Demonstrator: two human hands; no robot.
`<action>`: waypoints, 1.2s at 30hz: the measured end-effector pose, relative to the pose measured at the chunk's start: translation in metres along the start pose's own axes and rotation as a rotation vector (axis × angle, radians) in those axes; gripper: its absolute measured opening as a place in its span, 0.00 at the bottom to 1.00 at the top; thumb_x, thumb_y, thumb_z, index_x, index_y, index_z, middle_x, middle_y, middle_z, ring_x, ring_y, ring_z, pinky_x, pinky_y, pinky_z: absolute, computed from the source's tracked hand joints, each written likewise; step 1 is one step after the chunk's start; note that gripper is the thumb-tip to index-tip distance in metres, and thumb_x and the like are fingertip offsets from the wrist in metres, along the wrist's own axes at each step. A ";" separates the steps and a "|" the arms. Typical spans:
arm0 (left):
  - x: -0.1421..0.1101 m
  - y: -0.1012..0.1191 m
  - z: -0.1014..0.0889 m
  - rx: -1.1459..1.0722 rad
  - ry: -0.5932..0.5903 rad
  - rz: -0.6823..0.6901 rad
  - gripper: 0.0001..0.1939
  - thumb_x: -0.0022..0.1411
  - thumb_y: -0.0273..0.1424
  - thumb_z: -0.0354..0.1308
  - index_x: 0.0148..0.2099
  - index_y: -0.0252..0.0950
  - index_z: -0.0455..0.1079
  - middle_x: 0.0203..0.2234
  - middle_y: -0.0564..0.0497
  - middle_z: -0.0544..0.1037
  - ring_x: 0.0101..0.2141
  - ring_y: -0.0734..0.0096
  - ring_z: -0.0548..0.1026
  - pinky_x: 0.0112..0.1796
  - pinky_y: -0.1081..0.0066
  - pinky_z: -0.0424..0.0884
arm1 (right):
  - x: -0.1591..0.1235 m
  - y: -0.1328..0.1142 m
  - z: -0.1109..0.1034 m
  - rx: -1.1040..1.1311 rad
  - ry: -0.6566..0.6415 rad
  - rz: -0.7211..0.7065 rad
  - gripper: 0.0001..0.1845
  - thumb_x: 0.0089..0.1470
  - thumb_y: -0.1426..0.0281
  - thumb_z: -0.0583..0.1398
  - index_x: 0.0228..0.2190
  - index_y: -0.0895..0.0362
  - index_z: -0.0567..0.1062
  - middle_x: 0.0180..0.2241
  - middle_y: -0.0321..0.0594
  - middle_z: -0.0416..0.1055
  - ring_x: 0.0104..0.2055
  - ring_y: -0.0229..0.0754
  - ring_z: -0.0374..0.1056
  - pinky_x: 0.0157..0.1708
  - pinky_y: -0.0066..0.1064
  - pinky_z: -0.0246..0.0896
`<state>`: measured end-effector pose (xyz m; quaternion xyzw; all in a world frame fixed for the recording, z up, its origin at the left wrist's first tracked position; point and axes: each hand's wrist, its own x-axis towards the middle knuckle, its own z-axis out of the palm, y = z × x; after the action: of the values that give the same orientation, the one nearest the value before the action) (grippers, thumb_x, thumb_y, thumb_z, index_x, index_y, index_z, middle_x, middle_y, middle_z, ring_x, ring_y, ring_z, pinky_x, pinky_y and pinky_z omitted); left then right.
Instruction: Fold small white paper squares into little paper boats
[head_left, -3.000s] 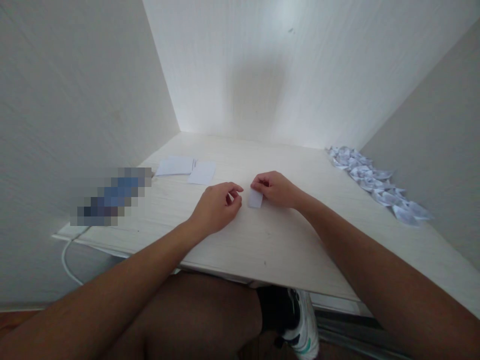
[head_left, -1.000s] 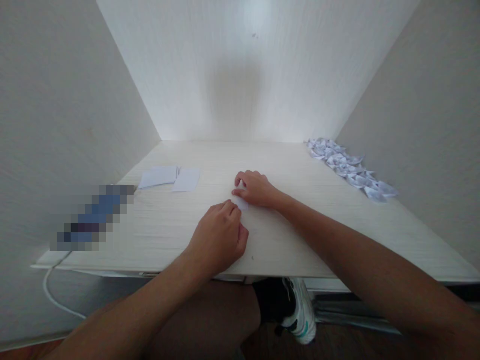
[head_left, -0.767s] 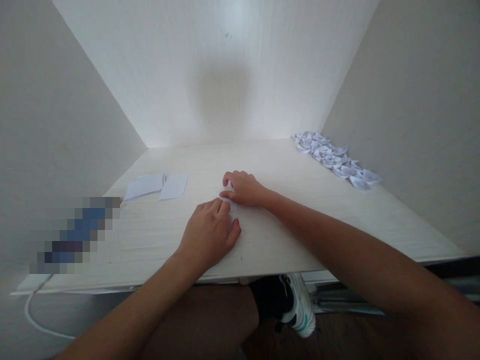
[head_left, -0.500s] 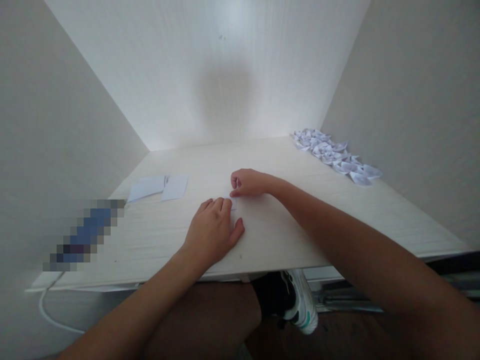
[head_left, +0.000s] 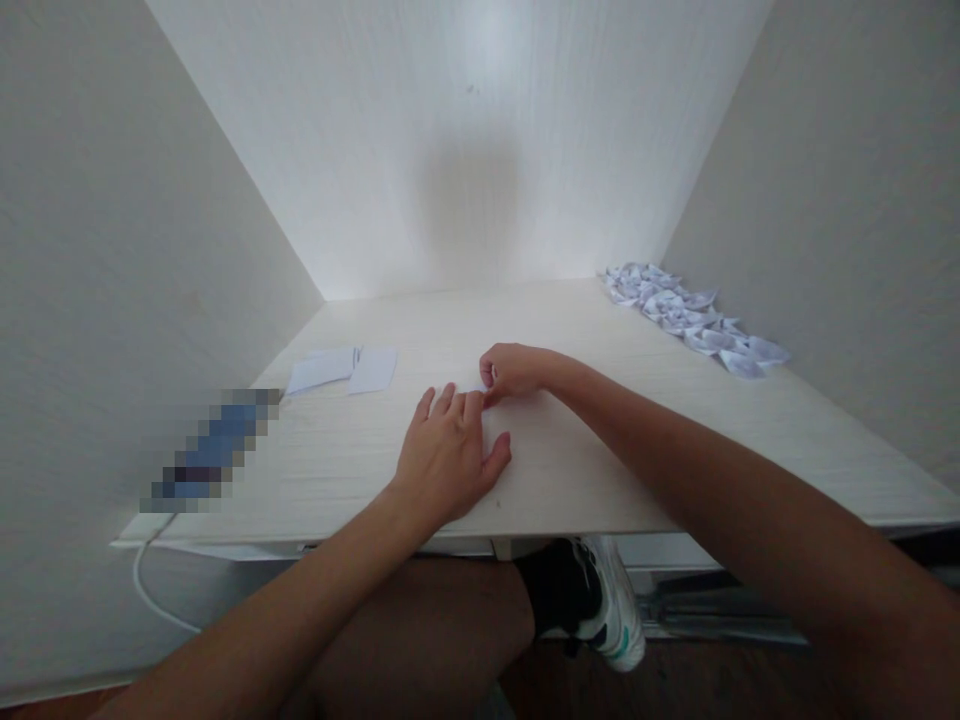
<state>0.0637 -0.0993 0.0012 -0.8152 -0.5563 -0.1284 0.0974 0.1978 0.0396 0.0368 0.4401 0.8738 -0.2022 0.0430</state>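
One white paper (head_left: 488, 416) is lying, mostly hidden, between left hand (head_left: 445, 448) and right hand (head_left: 517, 370). Left is resting palm-down, fingers spread, thumb free; right is sitting half-curled at the paper, can't tell if pinching. Loose sheets (head_left: 322, 370) are lying beyond-left of the hands, folded papers (head_left: 682, 315) beyond-right.

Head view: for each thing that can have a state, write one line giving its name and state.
Left hand, palm down, fingers spread.
Right hand, fingers curled, thumb near the left fingertips.
Small paper, mostly hidden at the hands; folds cannot be told.
Paper sheets, lying flat.
Folded papers, heaped in a long row.
Cable, hanging in a curve.
Pixelated object, state unclear.
Shoe, worn on a foot.
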 end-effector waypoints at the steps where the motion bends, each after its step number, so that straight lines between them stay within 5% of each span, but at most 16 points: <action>1: 0.001 -0.001 0.000 0.003 -0.005 0.005 0.20 0.71 0.41 0.49 0.53 0.30 0.66 0.48 0.35 0.78 0.58 0.43 0.72 0.64 0.46 0.59 | 0.000 0.000 0.000 -0.006 -0.006 0.002 0.16 0.47 0.62 0.72 0.36 0.60 0.82 0.35 0.42 0.80 0.35 0.40 0.70 0.30 0.29 0.57; 10: 0.017 -0.017 0.007 -0.025 -0.044 0.077 0.20 0.71 0.39 0.48 0.53 0.27 0.67 0.48 0.33 0.78 0.58 0.44 0.73 0.65 0.47 0.58 | -0.002 -0.003 -0.001 -0.043 -0.027 0.008 0.21 0.50 0.58 0.72 0.41 0.60 0.83 0.41 0.46 0.81 0.40 0.45 0.74 0.32 0.30 0.60; 16: -0.021 -0.015 0.000 0.006 -0.067 0.131 0.32 0.74 0.40 0.45 0.68 0.17 0.54 0.61 0.23 0.71 0.66 0.36 0.64 0.66 0.36 0.51 | -0.006 -0.005 -0.003 -0.038 -0.025 -0.004 0.22 0.51 0.58 0.72 0.41 0.62 0.83 0.42 0.48 0.82 0.41 0.46 0.75 0.33 0.30 0.61; 20: -0.048 -0.005 -0.014 -0.024 -0.066 0.207 0.33 0.72 0.44 0.49 0.65 0.19 0.58 0.59 0.24 0.74 0.63 0.40 0.70 0.68 0.39 0.52 | -0.010 -0.007 -0.004 -0.027 -0.008 -0.010 0.21 0.51 0.60 0.72 0.41 0.64 0.83 0.42 0.50 0.81 0.42 0.48 0.75 0.35 0.32 0.62; 23: -0.054 -0.007 -0.021 -0.105 -0.039 0.190 0.31 0.71 0.45 0.52 0.63 0.23 0.61 0.57 0.26 0.76 0.60 0.40 0.74 0.64 0.41 0.62 | -0.012 -0.008 -0.003 -0.001 0.023 -0.015 0.23 0.50 0.62 0.73 0.42 0.65 0.82 0.45 0.54 0.80 0.45 0.51 0.75 0.39 0.34 0.63; 26: -0.041 -0.022 -0.026 -0.245 -0.096 -0.018 0.18 0.71 0.41 0.51 0.52 0.34 0.70 0.45 0.38 0.83 0.45 0.47 0.82 0.47 0.48 0.77 | -0.013 -0.006 -0.001 0.051 0.064 -0.049 0.27 0.49 0.64 0.74 0.48 0.63 0.79 0.49 0.53 0.79 0.49 0.51 0.74 0.43 0.34 0.63; 28: -0.021 -0.038 -0.028 -0.316 -0.080 -0.141 0.16 0.68 0.42 0.55 0.49 0.36 0.71 0.41 0.42 0.83 0.39 0.50 0.82 0.43 0.50 0.77 | -0.013 -0.005 0.001 0.099 0.079 -0.089 0.30 0.48 0.67 0.74 0.51 0.61 0.77 0.50 0.49 0.79 0.50 0.48 0.73 0.45 0.32 0.63; 30: 0.002 -0.054 -0.025 -0.392 -0.046 -0.188 0.20 0.63 0.41 0.60 0.53 0.35 0.70 0.45 0.40 0.82 0.40 0.52 0.81 0.43 0.53 0.77 | -0.012 -0.003 0.002 0.150 0.081 -0.128 0.31 0.47 0.70 0.74 0.53 0.59 0.76 0.49 0.46 0.79 0.48 0.45 0.74 0.45 0.30 0.63; 33: 0.029 -0.069 -0.013 -0.562 -0.145 -0.192 0.31 0.54 0.39 0.68 0.58 0.36 0.69 0.53 0.39 0.79 0.42 0.55 0.80 0.41 0.57 0.77 | -0.010 0.001 0.002 0.228 0.066 -0.158 0.31 0.45 0.73 0.74 0.52 0.61 0.76 0.45 0.45 0.80 0.42 0.42 0.74 0.42 0.30 0.64; 36: 0.040 -0.074 0.003 -0.662 -0.200 -0.190 0.39 0.49 0.38 0.72 0.62 0.36 0.67 0.52 0.40 0.80 0.40 0.57 0.78 0.39 0.59 0.76 | -0.005 0.006 0.004 0.317 0.062 -0.165 0.29 0.43 0.74 0.74 0.48 0.63 0.77 0.41 0.44 0.80 0.38 0.41 0.74 0.38 0.30 0.64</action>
<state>0.0088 -0.0361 0.0127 -0.7557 -0.5649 -0.2295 -0.2393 0.2056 0.0376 0.0328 0.3741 0.8651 -0.3267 -0.0704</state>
